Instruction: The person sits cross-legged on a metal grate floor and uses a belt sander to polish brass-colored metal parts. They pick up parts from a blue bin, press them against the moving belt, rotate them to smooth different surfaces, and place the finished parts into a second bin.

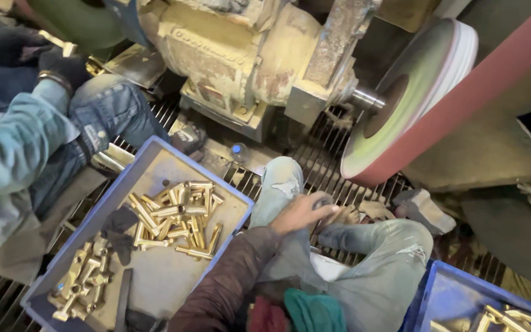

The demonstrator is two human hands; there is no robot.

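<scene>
My left hand (303,213) reaches out from a dark brown sleeve and lies between my knees in pale torn jeans (281,184). Its fingers curl over a small dark thing (324,201) above the metal grate; whether it is gripped is unclear. To the hand's left stands a blue crate (131,178) holding two heaps of brass fittings (176,218). My right hand is out of view.
A large dusty motor (235,55) drives a wheel (401,104) carrying a red-brown sanding belt (493,80). A second blue crate (462,292) with brass parts sits at the lower right. Another person in denim with a dark glove (62,64) sits at the left. Green and red cloths (314,312) lie in my lap.
</scene>
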